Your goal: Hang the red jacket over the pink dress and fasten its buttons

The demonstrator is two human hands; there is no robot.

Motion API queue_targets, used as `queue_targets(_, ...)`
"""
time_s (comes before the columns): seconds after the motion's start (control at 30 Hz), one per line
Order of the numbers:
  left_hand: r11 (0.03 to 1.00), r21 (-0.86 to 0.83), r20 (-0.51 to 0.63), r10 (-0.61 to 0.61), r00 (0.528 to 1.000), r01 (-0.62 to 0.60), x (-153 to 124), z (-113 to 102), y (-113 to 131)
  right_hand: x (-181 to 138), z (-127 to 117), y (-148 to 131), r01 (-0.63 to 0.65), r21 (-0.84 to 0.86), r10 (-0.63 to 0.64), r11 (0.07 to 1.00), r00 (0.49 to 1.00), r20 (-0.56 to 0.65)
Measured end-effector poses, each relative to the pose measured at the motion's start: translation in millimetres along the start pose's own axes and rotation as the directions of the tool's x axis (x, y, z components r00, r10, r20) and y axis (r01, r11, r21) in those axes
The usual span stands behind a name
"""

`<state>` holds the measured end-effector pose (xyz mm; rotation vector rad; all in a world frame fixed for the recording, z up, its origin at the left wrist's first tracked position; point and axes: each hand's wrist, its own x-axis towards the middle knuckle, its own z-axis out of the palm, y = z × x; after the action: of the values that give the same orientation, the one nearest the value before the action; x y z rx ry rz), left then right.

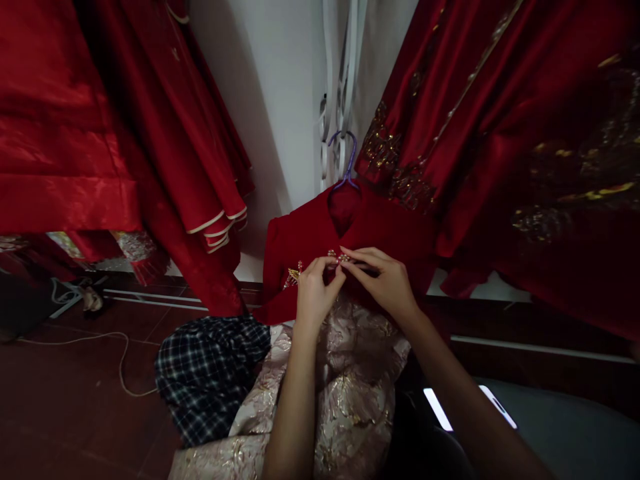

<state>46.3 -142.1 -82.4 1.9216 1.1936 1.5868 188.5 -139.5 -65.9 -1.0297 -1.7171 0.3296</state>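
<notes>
A red jacket [305, 230] hangs in front of me on a purple hanger [347, 163], its V-shaped neckline facing me. At the chest, my left hand [320, 287] pinches a small beaded ornament [342, 259]. My right hand [383, 277] closes on the same ornament from the other side, thumb and fingertips nearly meeting those of the left. The fingers partly hide the ornament, so how it is attached cannot be seen. Left of my hands, a gold embroidered motif [293, 275] shows on the jacket. Pale pink and gold brocade fabric [355, 373] lies below my hands.
Red garments [165, 120] hang at the left, and more red garments with gold trim [480, 133] hang at the right. White metal straps [345, 73] run down the wall. Checked fabric [215, 373] is at lower left, near a cable [123, 360]. A lit phone [470, 408] lies at lower right.
</notes>
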Motion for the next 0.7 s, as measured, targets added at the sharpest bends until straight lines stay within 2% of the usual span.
queue_targets(0.27, 0.989, 0.133, 0.046, 0.064, 0.997, -0.069, 0, -6, 2, 1, 6, 4, -0.002, 0.052, 0.002, 0.999, 1.0, 0.009)
queue_targets(0.53, 0.987, 0.099, 0.14, 0.114, 0.984, -0.129, 0, -4, 2, 4, 9, 11, -0.022, 0.1, 0.016, 0.995, 0.998, 0.055)
queue_targets(0.7, 0.987, 0.082, 0.165, 0.122, 0.979, -0.137, -3, -4, 1, 0, 11, 22, -0.039, 0.052, 0.035, 0.998, 0.997, 0.071)
